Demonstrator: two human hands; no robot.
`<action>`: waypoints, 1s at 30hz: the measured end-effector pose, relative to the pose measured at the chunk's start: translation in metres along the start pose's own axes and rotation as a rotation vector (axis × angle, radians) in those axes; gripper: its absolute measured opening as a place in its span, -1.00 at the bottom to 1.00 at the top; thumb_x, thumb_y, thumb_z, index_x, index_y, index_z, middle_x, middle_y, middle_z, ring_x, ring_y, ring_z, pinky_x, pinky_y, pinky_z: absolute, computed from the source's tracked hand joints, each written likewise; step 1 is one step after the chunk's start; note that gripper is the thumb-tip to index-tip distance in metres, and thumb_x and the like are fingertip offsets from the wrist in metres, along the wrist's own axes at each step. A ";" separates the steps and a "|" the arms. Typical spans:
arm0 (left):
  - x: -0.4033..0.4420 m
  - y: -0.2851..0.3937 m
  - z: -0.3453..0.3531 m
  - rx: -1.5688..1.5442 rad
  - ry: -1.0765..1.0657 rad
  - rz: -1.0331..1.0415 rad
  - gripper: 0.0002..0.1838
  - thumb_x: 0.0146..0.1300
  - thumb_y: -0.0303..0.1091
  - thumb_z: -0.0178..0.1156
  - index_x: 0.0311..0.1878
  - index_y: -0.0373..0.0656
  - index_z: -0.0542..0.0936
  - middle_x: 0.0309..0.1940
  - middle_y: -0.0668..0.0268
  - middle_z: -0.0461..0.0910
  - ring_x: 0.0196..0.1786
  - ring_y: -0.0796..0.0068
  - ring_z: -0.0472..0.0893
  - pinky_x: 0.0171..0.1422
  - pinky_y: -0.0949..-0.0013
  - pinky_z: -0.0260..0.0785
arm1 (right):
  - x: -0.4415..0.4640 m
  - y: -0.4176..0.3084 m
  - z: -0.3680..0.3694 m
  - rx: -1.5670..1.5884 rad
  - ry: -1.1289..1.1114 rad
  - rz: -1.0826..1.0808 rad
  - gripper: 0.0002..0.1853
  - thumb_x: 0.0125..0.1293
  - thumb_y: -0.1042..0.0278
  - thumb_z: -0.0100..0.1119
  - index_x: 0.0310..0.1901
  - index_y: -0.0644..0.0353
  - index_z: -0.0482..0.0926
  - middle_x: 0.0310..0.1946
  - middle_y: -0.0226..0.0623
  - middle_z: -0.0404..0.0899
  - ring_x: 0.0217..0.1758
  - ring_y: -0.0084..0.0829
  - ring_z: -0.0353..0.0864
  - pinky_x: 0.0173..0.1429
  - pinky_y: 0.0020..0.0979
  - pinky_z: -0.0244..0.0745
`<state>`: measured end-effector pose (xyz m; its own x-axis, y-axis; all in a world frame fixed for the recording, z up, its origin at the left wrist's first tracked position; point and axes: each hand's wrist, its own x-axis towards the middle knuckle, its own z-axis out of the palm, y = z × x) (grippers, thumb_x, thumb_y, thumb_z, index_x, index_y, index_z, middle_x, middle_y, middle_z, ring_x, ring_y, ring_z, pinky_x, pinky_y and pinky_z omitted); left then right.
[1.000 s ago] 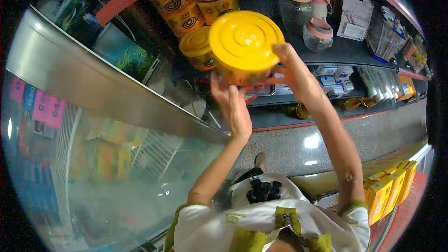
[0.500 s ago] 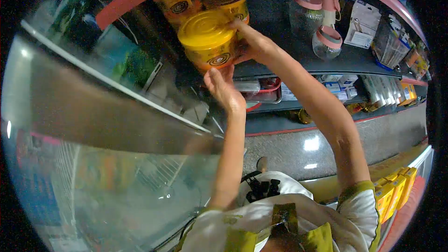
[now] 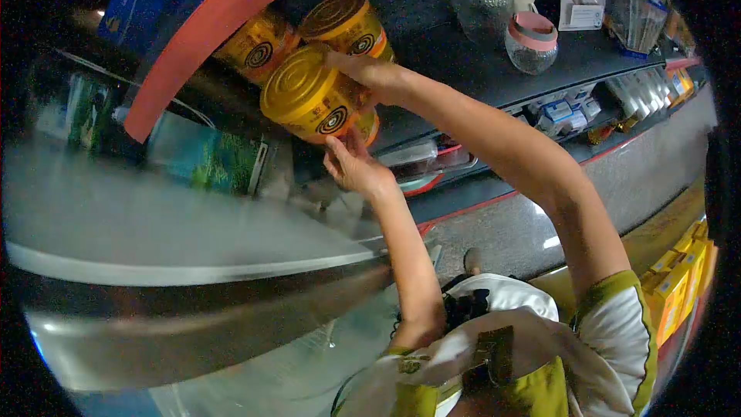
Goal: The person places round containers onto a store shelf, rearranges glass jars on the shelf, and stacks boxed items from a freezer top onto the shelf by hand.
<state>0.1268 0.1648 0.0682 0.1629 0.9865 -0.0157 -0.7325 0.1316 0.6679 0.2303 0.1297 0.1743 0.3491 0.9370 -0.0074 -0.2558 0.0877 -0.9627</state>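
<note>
A round yellow tin (image 3: 297,96) with a black spiral on its label is tilted between my two hands at the shelf's left end. My right hand (image 3: 363,77) is closed on its upper right side, thumb near the lid and the other fingers hidden behind. From below, my left hand (image 3: 359,170) grips its lower edge with curled fingers. Two similar tins stand just behind, a left tin (image 3: 258,46) and a right tin (image 3: 340,23). Part of another orange-yellow tin (image 3: 369,127) shows beneath the held one.
Glass jars with pink lids, one a small jar (image 3: 532,46), stand farther right on the dark shelf (image 3: 463,69). A pink shelf edge (image 3: 224,23) curves close above the tins. Packaged goods fill the lower shelf. A glass case (image 3: 193,208) is at left, yellow boxes (image 3: 679,278) at right.
My view has turned, and the shelf goods appear shifted up and left. Both hands keep hold of the tin, which now sits lower left in view, its spiral label more visible.
</note>
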 end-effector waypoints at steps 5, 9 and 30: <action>0.003 0.002 0.002 0.040 0.044 -0.085 -0.51 0.29 -0.23 0.29 0.06 -0.35 0.31 0.00 0.00 0.48 0.04 0.22 0.55 0.18 0.20 0.51 | 0.008 0.002 -0.003 -0.040 0.074 0.056 -0.24 0.33 -0.39 -0.13 0.39 -0.01 0.26 0.47 -0.19 0.10 0.52 -0.06 0.03 0.36 0.30 0.08; 0.015 -0.006 -0.011 0.040 0.028 -0.126 -0.49 0.28 -0.18 0.29 0.07 -0.34 0.31 -0.02 0.05 0.48 0.02 0.25 0.55 0.16 0.27 0.49 | 0.057 0.047 -0.017 -0.034 0.132 0.032 -0.32 0.38 -0.32 -0.14 0.32 0.03 0.33 0.27 -0.25 0.39 0.32 -0.30 0.35 0.23 0.01 0.35; -0.016 0.005 -0.020 0.166 -0.457 -0.127 -0.41 0.45 0.05 -0.04 0.22 -0.34 0.33 0.08 0.17 0.42 0.15 0.33 0.44 0.34 0.25 0.29 | -0.090 0.039 0.023 -0.658 0.350 -0.265 -0.15 0.41 -0.31 -0.22 0.43 0.32 0.07 0.38 0.24 0.13 0.46 0.15 0.07 0.51 -0.05 -0.04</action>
<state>0.1072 0.1518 0.0565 0.5441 0.8151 0.1986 -0.5794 0.1939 0.7917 0.1679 0.0566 0.1437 0.6148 0.7429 0.2647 0.4232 -0.0276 -0.9056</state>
